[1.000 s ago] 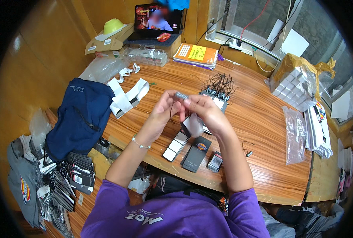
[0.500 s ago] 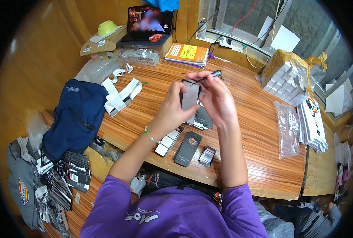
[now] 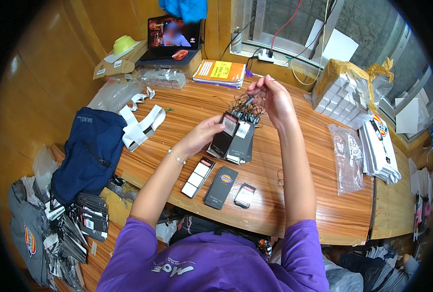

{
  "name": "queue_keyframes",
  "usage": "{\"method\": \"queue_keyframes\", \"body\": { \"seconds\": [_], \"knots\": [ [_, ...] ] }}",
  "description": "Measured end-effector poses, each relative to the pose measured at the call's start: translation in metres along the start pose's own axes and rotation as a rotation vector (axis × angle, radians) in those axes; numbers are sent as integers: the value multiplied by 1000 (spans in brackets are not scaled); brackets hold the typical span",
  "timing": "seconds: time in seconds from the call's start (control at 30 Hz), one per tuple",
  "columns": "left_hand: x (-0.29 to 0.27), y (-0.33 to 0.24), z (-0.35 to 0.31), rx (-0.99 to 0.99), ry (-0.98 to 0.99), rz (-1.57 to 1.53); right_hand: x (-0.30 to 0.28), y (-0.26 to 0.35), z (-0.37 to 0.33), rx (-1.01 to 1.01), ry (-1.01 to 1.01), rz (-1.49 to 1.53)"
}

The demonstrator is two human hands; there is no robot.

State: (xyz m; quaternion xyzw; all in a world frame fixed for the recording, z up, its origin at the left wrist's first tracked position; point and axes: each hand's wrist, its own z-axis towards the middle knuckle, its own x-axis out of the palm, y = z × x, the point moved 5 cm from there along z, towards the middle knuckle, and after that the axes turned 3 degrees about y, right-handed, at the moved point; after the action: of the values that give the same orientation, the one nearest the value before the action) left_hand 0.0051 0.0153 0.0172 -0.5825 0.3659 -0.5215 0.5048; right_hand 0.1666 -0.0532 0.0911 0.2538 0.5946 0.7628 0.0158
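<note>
My left hand [image 3: 200,138] grips a black hang tag [image 3: 226,132] with a white label between thumb and fingers, just above a pile of dark tags [image 3: 242,147]. Black strings with small grey plastic ends [image 3: 248,117] spread in a tangle from the far end of that pile. Beyond it my right hand [image 3: 276,101] is raised, its fingertips pinched on a thin black string. Nearer the table's front edge lie three stacks: black tags with white panels [image 3: 198,178], dark grey tags with an oval emblem [image 3: 221,187], and small black-and-white tags [image 3: 245,195].
White paper strips [image 3: 143,124] and a navy bag [image 3: 95,141] lie left. Notebooks [image 3: 220,73] and a screen [image 3: 173,33] stand at the back. At right are a wrapped block of small white boxes [image 3: 340,100], a clear plastic bag [image 3: 345,158] and folded white cloth [image 3: 379,151].
My hands have moved apart. The left has lowered its tag toward the pile and turned its labelled side up; the right has drawn away from it, uncovering the tangled strings.
</note>
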Motion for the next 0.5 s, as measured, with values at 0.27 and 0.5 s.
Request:
{"method": "queue_keyframes", "body": {
  "seconds": [0.27, 0.5],
  "knots": [
    [9, 2, 21, 40, -49, 220, -45, 4, 30, 61, -117, -253],
    [1, 13, 44, -53, -149, 606, -84, -25, 75, 347, -57, -302]
  ]
}}
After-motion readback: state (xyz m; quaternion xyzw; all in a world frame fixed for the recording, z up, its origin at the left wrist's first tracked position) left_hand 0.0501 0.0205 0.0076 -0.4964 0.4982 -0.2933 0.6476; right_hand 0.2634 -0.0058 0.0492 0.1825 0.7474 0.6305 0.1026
